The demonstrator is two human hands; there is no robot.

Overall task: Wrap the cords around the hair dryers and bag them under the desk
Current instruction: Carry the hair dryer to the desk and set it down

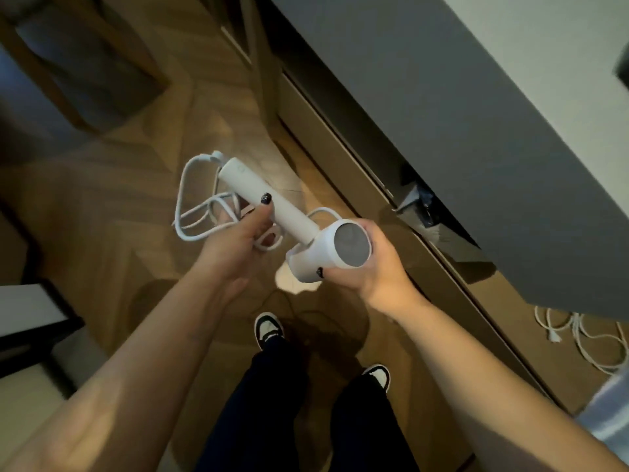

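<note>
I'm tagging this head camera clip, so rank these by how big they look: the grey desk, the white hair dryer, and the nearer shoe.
1. grey desk, filling the upper right.
2. white hair dryer, held across both hands.
3. nearer shoe, though trousers partly hide it, and it lies farther from the camera than the dryer.

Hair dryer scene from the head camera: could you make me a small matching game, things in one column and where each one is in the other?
Things:
1. White plastic hair dryer
2. White looped cord
3. Loose white cable
4. Black-and-white shoes

Places:
A. On the floor beneath the grey desk
B. On the person's feet
C. In the left hand
D. Held by both hands

Pairs: 1-D, 2-C, 3-A, 4-B
</note>
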